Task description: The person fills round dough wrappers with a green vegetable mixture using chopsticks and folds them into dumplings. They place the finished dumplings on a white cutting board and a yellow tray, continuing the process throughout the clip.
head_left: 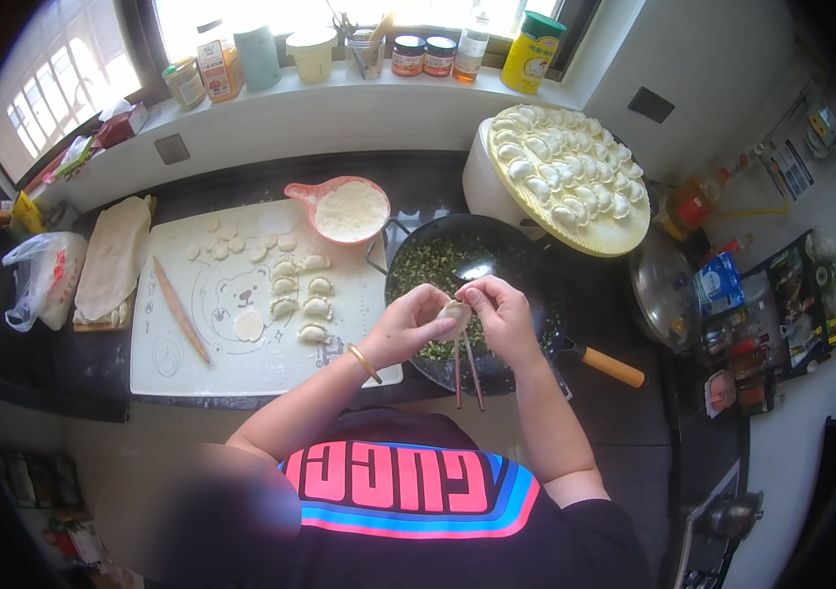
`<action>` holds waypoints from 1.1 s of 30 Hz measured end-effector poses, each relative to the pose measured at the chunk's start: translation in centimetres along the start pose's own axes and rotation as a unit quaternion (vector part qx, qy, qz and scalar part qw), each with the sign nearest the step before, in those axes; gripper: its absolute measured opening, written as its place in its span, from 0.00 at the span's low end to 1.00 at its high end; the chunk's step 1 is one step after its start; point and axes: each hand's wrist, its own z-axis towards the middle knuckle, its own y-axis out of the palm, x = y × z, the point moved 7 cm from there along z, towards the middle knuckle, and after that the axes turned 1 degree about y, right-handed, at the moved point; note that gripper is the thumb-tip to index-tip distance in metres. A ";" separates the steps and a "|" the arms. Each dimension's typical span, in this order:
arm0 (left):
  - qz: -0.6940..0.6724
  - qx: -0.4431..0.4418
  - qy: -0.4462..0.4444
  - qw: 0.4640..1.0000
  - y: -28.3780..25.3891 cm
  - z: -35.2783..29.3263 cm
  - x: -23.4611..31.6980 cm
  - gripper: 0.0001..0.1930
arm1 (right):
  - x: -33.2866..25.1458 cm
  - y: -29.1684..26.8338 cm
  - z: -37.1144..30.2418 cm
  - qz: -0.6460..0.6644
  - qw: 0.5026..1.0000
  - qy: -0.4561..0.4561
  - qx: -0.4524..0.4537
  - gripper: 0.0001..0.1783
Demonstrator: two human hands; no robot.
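Observation:
Over the black wok (431, 228), both hands pinch one dumpling (454, 314). My left hand (415, 324), with a gold bangle at its wrist, cradles it, while the fingertips of my right hand (499, 310) close on its upper edge. Chopped green filling (426, 267) lies in the wok. A pair of chopsticks (468, 371) points toward me below the hands; whether they rest in the wok or are held, I cannot tell. To the left, several folded dumplings (316, 308) stand on a white mat (339, 378), with round wrappers (249, 326) and a rolling pin (181, 309).
A pink bowl of flour (351, 209) sits at the mat's far edge. Many dumplings cover a round yellow tray (513, 201) at the back right. The wok's wooden handle (613, 367) sticks out right. A dough sheet (112, 255) lies far left. Jars (408, 56) line the windowsill.

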 end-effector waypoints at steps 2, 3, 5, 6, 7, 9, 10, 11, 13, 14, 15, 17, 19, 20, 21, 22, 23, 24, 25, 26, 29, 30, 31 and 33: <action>-0.013 0.003 0.006 1.000 0.1 0.1 0.1 0.12 | -0.2 0.0 0.2 -0.026 0.999 -0.010 -0.020 0.03; -0.015 0.002 0.007 1.000 0.1 0.1 0.1 0.12 | -0.4 0.0 0.3 -0.038 0.999 -0.015 -0.031 0.03; -0.021 0.001 0.008 1.000 0.1 0.1 0.2 0.13 | -1.4 0.1 0.5 -0.090 0.993 -0.060 -0.056 0.02; -0.018 -0.002 0.006 1.000 0.1 0.1 0.2 0.13 | -1.7 0.3 0.5 -0.115 0.988 -0.082 -0.068 0.02; -0.015 -0.006 0.003 1.000 0.1 0.1 0.2 0.13 | -2.1 0.4 0.4 -0.142 0.981 -0.113 -0.060 0.02; -0.012 -0.012 0.002 1.000 0.1 0.1 0.3 0.14 | -2.9 0.7 0.3 -0.195 0.964 -0.175 -0.044 0.03; -0.012 -0.014 0.003 1.000 0.2 0.1 0.3 0.14 | -3.1 0.8 0.3 -0.213 0.958 -0.189 -0.029 0.03; -0.011 -0.016 0.004 1.000 0.2 0.1 0.4 0.14 | -3.3 1.1 0.1 -0.230 0.952 -0.203 -0.014 0.03; -0.016 -0.017 0.003 1.000 0.4 0.1 0.8 0.16 | -3.6 1.5 -0.2 -0.263 0.936 -0.235 0.013 0.04; -0.018 -0.018 0.003 1.000 0.4 0.1 0.9 0.16 | -3.6 1.7 -0.4 -0.277 0.926 -0.254 0.025 0.04; -0.015 -0.018 0.004 1.000 0.4 0.1 0.9 0.17 | -3.7 1.8 -0.5 -0.292 0.916 -0.272 0.036 0.05; -0.008 -0.018 0.006 1.000 0.2 0.1 0.6 0.18 | -3.3 1.6 -0.5 -0.255 0.926 -0.277 0.030 0.04; -0.016 -0.011 0.004 1.000 0.1 0.0 0.7 0.18 | -3.0 0.9 -0.2 -0.199 0.950 -0.241 0.027 0.04; -0.020 -0.007 0.003 1.000 0.1 0.0 0.7 0.18 | -3.0 0.4 0.0 -0.160 0.966 -0.201 0.028 0.04; -0.022 -0.009 0.002 1.000 0.1 0.0 0.8 0.19 | -2.7 0.0 0.3 -0.122 0.979 -0.161 0.029 0.05; -0.025 -0.011 0.002 1.000 0.1 0.0 0.8 0.19 | -2.7 0.0 0.4 -0.120 0.980 -0.161 0.014 0.06; -0.027 -0.014 0.002 1.000 0.1 0.1 0.8 0.20 | -2.7 0.1 0.6 -0.118 0.980 -0.160 -0.002 0.06; -0.031 -0.016 -0.001 0.999 0.1 0.1 0.8 0.21 | -2.7 0.2 0.6 -0.117 0.980 -0.159 -0.017 0.07; -0.034 -0.018 -0.004 0.999 0.2 0.1 0.8 0.22 | -2.8 0.5 0.6 -0.109 0.979 -0.173 -0.027 0.05; -0.038 -0.019 -0.007 0.999 0.3 0.1 0.7 0.23 | -3.0 0.8 0.6 -0.128 0.975 -0.182 -0.031 0.05; -0.022 -0.024 0.004 0.999 0.5 0.0 1.0 0.27 | -3.5 1.5 0.5 -0.189 0.957 -0.216 -0.037 0.03; -0.024 -0.025 0.006 0.999 0.5 0.0 1.0 0.27 | -3.7 1.9 0.4 -0.213 0.948 -0.235 -0.034 0.03; -0.027 -0.025 0.008 0.999 0.5 0.0 0.9 0.27 | -3.8 2.1 0.3 -0.237 0.938 -0.252 -0.031 0.03; -0.014 -0.024 0.018 0.999 0.5 -0.1 0.8 0.28 | -4.1 2.3 0.0 -0.251 0.921 -0.296 -0.029 0.03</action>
